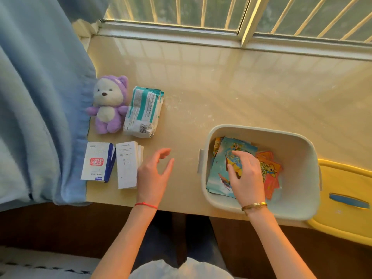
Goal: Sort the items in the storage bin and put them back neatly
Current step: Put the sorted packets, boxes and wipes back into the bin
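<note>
Storage bin [261, 135]: pale, rounded, on the table [221, 93] at the near right edge, long axis running near to far.
Cards [219, 178]: a loose, overlapping heap of blue and orange picture cards on the bin floor, long edges mostly near to far, slightly fanned.
Right hand [246, 176]: reaching down inside the bin, fingers [231, 172] curled onto the top card; whether they pinch it or only touch it I cannot tell.
Left hand [153, 174]: above bare table left of the bin, fingers spread and relaxed, holding nothing.
Left of the hands: two white boxes [98, 162] side by side, long axes near to far; beyond them a plush bear [109, 105] on its back and a white-teal packet [143, 111].
</note>
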